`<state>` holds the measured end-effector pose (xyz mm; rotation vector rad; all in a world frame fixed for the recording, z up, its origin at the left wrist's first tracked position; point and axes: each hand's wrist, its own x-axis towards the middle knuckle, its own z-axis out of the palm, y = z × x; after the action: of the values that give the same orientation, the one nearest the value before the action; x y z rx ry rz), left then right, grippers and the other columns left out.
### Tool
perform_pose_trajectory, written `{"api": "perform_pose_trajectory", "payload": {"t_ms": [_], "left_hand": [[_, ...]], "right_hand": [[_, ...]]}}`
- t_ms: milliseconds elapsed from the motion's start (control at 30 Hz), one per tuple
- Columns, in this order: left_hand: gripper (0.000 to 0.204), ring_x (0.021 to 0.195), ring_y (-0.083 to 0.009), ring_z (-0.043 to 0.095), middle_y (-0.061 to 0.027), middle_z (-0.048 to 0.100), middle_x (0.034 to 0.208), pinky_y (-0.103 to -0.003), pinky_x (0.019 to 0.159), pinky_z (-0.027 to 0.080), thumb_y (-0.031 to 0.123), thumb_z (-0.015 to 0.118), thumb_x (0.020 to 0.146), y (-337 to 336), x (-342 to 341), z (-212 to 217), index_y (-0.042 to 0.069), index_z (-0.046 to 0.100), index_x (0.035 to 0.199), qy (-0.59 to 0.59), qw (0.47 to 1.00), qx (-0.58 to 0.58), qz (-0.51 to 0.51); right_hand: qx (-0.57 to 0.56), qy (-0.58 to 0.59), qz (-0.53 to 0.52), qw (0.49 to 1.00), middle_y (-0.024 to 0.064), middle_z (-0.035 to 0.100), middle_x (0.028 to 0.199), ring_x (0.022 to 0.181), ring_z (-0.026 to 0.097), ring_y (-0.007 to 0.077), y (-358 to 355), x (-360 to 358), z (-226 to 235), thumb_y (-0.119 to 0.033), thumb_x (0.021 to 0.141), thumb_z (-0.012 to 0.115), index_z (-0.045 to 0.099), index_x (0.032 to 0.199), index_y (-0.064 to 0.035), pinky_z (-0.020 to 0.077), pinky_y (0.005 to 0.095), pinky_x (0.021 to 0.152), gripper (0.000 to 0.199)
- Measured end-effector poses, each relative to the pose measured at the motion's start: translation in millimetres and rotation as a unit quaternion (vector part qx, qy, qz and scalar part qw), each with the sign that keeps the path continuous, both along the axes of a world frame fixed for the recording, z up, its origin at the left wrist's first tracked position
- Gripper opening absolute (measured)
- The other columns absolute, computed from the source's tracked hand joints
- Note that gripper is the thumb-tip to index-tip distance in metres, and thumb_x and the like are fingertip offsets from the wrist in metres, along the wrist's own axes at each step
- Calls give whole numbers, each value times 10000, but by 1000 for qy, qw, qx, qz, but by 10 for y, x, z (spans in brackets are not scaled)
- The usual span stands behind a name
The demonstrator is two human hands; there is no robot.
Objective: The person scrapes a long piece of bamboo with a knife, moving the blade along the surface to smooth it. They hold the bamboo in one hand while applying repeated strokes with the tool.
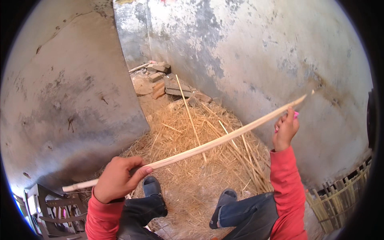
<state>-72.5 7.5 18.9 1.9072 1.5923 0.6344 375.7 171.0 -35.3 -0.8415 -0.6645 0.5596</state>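
A long, pale strip of split bamboo point(212, 145) spans the space in front of me, bowed slightly and rising to the right. My left hand point(120, 178) is closed around its lower part, thumb along the top, with the tail end sticking out past the wrist. Near the thin upper end, my right hand point(286, 130) is closed with the strip at its fingertips. A bright pink object point(296, 115) shows in the right fist; most of it is hidden, so its kind cannot be made out.
Shavings point(180, 124) heap on the floor ahead, with loose thin strips point(248, 158) on them. Bricks point(159, 89) lie behind. Worn walls stand left and right. A dark wooden chair point(60, 212) is at lower left, a slatted bamboo basket point(340, 204) at lower right.
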Motion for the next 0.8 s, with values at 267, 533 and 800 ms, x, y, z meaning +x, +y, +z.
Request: {"api": "perform_pose_trajectory", "payload": {"t_ms": [267, 533, 800], "left_hand": [[348, 628, -103, 517, -83, 615, 625, -306, 619, 456, 295, 835, 877, -259, -412, -11, -32, 721, 847, 3, 991, 53, 121], [381, 584, -103, 554, -75, 643, 609, -296, 569, 444, 317, 905, 786, -820, -756, -112, -28, 743, 797, 4, 969, 148, 196], [384, 564, -62, 471, -26, 558, 549, -273, 533, 382, 304, 888, 817, -2022, -536, -577, -27, 715, 732, -32, 975, 106, 194]], "right_hand": [[19, 42, -104, 994, -56, 350, 570, 419, 316, 65, -91, 259, 168, -310, 1028, 637, 403, 745, -160, 257, 269, 383, 397], [127, -1, -168, 977, -40, 392, 550, 418, 340, 75, -601, 300, 724, -315, 1039, 622, 408, 711, -139, 250, 282, 396, 429], [49, 24, -150, 987, -51, 415, 576, 425, 336, 61, -1454, 282, 371, -306, 1052, 614, 527, 798, -104, 238, 266, 373, 336]]}}
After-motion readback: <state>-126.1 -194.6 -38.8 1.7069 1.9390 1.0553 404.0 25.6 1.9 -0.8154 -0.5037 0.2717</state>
